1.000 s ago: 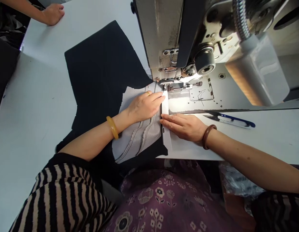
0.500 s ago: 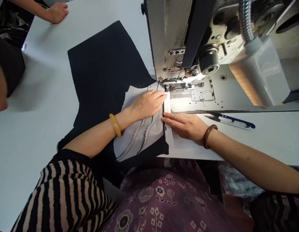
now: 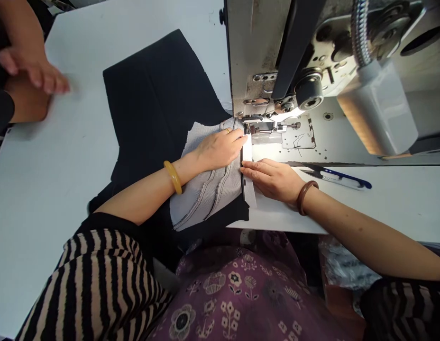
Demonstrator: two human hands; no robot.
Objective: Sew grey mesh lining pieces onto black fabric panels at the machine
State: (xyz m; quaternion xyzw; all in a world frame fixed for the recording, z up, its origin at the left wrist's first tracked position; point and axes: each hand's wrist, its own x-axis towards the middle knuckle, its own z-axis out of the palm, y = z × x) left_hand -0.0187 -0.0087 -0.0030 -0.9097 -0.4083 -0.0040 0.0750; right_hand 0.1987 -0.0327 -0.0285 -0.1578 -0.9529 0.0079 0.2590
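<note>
A grey mesh fabric piece (image 3: 209,194) lies on black fabric (image 3: 159,104) under the presser foot (image 3: 251,124) of a sewing machine (image 3: 305,61). My left hand (image 3: 220,149) lies flat on the grey piece with fingers stretched toward the foot. My right hand (image 3: 273,177) rests flat on a white strip (image 3: 249,189) along the grey piece's right edge, fingertips touching the seam line. Both hands press the cloth and grip nothing.
Blue-handled thread snips (image 3: 334,176) lie on the white table (image 3: 56,156) right of my right hand. Another person's hand (image 3: 31,66), blurred, hovers over the table's far left. My lap in purple floral cloth (image 3: 241,293) is below the table edge.
The grey piece and both my hands have slid a little toward the presser foot. The other person's hand came from the top left corner down over the table's left side.
</note>
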